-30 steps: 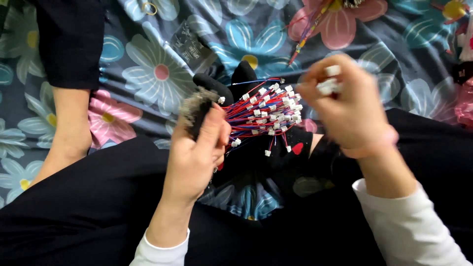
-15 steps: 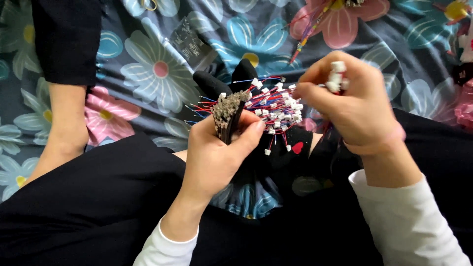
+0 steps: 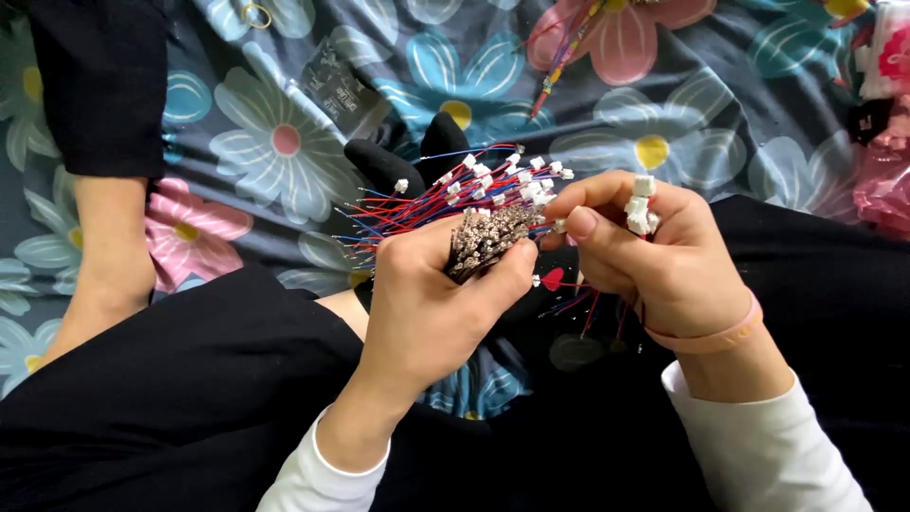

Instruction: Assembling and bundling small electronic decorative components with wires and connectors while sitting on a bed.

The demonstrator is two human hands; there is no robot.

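My left hand [image 3: 436,303] is closed around a thick bundle of thin red and blue wires [image 3: 445,204]. Their bare metal ends [image 3: 483,239] stick out by my thumb, and small white connectors [image 3: 517,175] fan out at the far ends. My right hand [image 3: 654,261] holds a few white connectors [image 3: 643,204] between its fingers, and its thumb and forefinger pinch at the metal wire ends beside my left thumb. A pink band [image 3: 706,337] circles my right wrist. Both hands hover over my lap in black clothing.
A dark cloth with large flower prints [image 3: 284,142] covers the surface ahead. Another person's bare leg in a black garment [image 3: 104,218] rests at the left. A black glove-like item [image 3: 408,156] lies behind the wires. Pink packages [image 3: 886,180] sit at the right edge.
My left hand has turned the bundle so the metal ends face up by the thumb. My right hand has come down and left, and its fingertips now meet those wire ends.
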